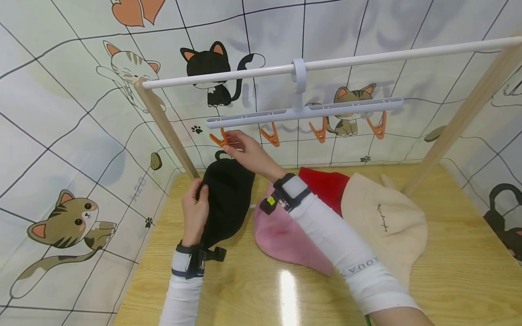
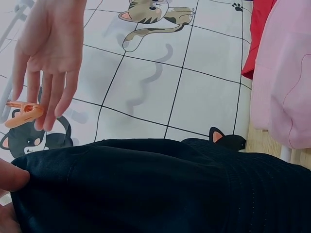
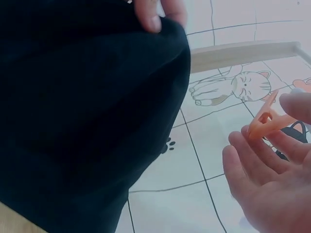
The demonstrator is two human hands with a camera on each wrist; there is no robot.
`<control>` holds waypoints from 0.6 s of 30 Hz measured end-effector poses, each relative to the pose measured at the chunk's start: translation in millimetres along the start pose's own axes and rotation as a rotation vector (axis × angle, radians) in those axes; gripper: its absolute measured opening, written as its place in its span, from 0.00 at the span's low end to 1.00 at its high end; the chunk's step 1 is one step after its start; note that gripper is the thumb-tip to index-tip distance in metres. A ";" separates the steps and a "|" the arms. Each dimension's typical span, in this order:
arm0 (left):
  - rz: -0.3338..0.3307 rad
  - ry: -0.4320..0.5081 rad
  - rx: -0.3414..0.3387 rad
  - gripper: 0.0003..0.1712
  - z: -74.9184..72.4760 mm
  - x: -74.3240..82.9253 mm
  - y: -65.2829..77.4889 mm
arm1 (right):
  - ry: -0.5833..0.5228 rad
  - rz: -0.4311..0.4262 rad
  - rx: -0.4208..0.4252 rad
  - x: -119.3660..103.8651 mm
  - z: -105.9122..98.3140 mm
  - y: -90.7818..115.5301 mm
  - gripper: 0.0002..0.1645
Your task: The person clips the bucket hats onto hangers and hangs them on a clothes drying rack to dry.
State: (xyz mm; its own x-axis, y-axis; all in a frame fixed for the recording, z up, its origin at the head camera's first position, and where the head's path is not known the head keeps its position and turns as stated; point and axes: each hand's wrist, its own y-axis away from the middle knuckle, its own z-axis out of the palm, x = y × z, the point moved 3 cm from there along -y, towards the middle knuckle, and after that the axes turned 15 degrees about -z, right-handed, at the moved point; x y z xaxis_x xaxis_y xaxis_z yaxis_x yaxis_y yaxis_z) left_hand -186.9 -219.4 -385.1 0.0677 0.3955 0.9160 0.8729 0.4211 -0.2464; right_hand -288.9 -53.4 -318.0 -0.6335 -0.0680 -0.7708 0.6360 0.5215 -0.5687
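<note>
A black cap [image 1: 228, 199] is held up on edge at the left of the table. My left hand [image 1: 195, 210] pinches its near-left edge between thumb and fingers; in the left wrist view the cap's dark fabric [image 2: 126, 189] fills the lower part. Above it, my right hand [image 1: 250, 154] has thumb and fingertips around an orange clip [image 1: 220, 137], the leftmost on a pale hanger [image 1: 303, 112]. Seen from the right wrist, that clip [image 3: 267, 119] lies between the thumb and the fingers. Cap and clip are apart.
The hanger hooks over a white rod [image 1: 228, 78] on wooden posts [image 1: 167, 129]. More orange clips [image 1: 319, 130] hang along it. Pink [image 1: 281, 235], red [image 1: 326, 183] and beige [image 1: 383, 222] caps overlap on the wooden table [image 1: 244, 280], partly behind my right forearm. A cat-patterned wall covering stands behind.
</note>
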 end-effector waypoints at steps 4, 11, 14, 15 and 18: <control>0.013 0.000 -0.004 0.08 0.5 1.3 0.8 | -0.074 0.002 0.018 -2.5 1.7 -3.5 0.26; 0.006 0.000 -0.026 0.09 2.9 2.7 -1.2 | -0.116 0.031 0.047 -2.2 1.8 -10.9 0.22; 0.009 -0.010 -0.035 0.09 4.6 4.6 -2.5 | -0.133 0.024 0.056 -3.2 1.7 -14.1 0.23; 0.012 -0.014 -0.038 0.09 5.2 5.3 -2.8 | -0.144 0.019 0.060 -3.6 1.8 -15.3 0.23; 0.022 -0.023 -0.044 0.09 6.6 7.6 -3.4 | -0.182 0.011 0.062 -4.3 1.9 -18.3 0.23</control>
State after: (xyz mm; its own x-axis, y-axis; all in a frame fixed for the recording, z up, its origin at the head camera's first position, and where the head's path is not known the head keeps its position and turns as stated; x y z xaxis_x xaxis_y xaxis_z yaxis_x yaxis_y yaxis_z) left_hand -192.5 -212.4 -379.4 0.0760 0.4231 0.9029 0.8918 0.3762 -0.2514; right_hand -296.9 -64.3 -304.8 -0.5400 -0.2180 -0.8129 0.6720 0.4698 -0.5724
